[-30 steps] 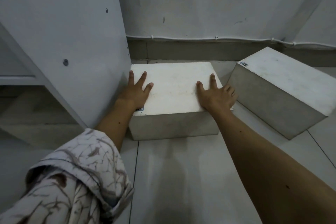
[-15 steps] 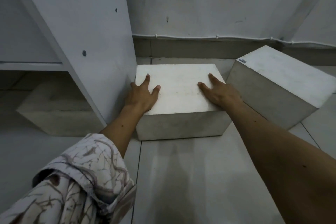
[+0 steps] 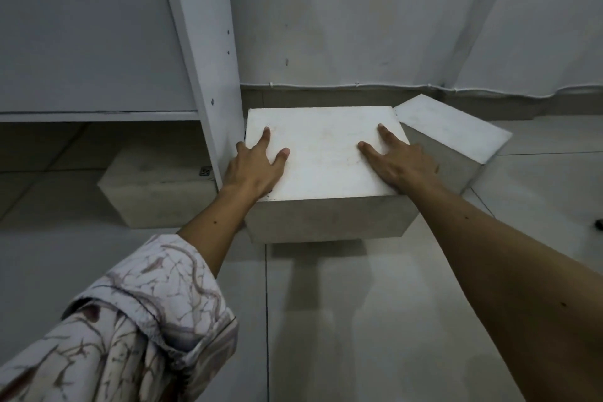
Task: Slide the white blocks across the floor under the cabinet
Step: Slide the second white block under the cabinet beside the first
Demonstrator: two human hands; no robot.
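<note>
Both hands lie flat on the top face of the middle block [image 3: 323,153], which sits on the tiled floor [image 3: 359,320] just to the right of the cabinet's upright side panel [image 3: 208,75]. The left hand [image 3: 253,170] rests on the block's left edge, fingers spread and straight, with the outer fingers hanging over the side into the narrow gap between block and panel. The right hand [image 3: 396,161] presses on the block's right part, fingers stretched forward and slightly apart; its outer fingers cannot be made out at the block's right edge. Neither hand curls around anything.

A second block [image 3: 156,196] lies on the floor to the left of the panel, under the cabinet's bottom shelf [image 3: 98,116], in shadow. A third block [image 3: 456,137] stands to the right of the middle block, turned at an angle, its near corner touching or almost touching the middle block's right rear corner.

The left arm wears a rolled-up patterned sleeve [image 3: 130,320]. Behind the blocks, a thin white cable [image 3: 359,85] runs along the base of the wall [image 3: 391,10].
</note>
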